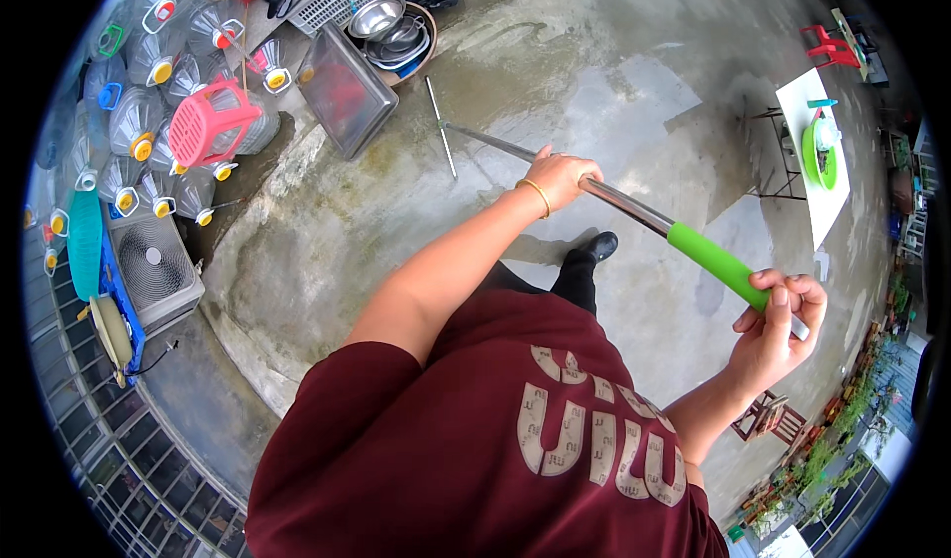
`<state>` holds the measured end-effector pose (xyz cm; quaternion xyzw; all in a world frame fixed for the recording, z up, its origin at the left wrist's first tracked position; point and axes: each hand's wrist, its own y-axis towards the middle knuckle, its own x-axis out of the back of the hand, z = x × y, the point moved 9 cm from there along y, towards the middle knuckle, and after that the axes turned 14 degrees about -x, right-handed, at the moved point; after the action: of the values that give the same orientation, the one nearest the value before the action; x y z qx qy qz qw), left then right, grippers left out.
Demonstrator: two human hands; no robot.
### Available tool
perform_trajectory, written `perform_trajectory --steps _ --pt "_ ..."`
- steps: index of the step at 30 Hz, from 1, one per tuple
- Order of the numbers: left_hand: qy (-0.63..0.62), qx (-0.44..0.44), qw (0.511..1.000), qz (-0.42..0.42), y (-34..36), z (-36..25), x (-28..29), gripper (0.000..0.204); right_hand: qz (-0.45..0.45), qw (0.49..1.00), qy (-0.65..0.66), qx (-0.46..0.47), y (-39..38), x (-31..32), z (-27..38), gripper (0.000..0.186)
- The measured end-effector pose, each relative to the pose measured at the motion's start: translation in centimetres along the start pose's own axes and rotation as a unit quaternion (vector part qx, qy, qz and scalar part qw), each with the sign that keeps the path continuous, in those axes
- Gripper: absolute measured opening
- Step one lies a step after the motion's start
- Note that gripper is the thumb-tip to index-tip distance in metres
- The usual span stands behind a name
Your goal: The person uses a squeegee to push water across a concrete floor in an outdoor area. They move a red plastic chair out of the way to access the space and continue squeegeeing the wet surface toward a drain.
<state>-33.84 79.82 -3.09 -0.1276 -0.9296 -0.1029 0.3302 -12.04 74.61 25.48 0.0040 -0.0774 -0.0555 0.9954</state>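
Both my hands are on a floor squeegee, a long metal pole with a green grip and a narrow bar head. My left hand, with a gold bangle at the wrist, is wrapped round the bare metal partway along the pole. Up at the grip's end, the fingers of my right hand are closed round the green sleeve near its pale tip. The thin squeegee head lies on the wet concrete ahead of me, close to a grey plastic bin or lid.
Large clear bottles crowd the left, with a pink stool among them. A boxy fan unit stands below. Metal bowls fill a basin at the top. A white table bearing a green basin is at right.
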Motion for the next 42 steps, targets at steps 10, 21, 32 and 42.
perform_trajectory --steps 10,21,32,42 --pt "0.004 0.015 1.0 -0.023 7.8 -7.0 -3.7 0.015 0.063 0.998 0.019 0.023 11.1 11.3 0.7 0.024" --pt "-0.101 0.354 0.927 -0.063 -8.8 -4.3 -14.4 0.021 0.506 0.849 -0.019 -0.152 13.9 0.1 -10.7 0.02" --pt "-0.013 0.27 0.959 -0.086 8.2 -0.8 -17.7 0.015 0.426 0.892 -0.023 -0.151 29.1 4.7 -9.4 0.014" --pt "-0.084 0.071 0.981 -0.16 36.4 -7.3 -11.5 0.02 0.173 0.983 -0.055 0.001 45.0 15.9 0.3 0.021"
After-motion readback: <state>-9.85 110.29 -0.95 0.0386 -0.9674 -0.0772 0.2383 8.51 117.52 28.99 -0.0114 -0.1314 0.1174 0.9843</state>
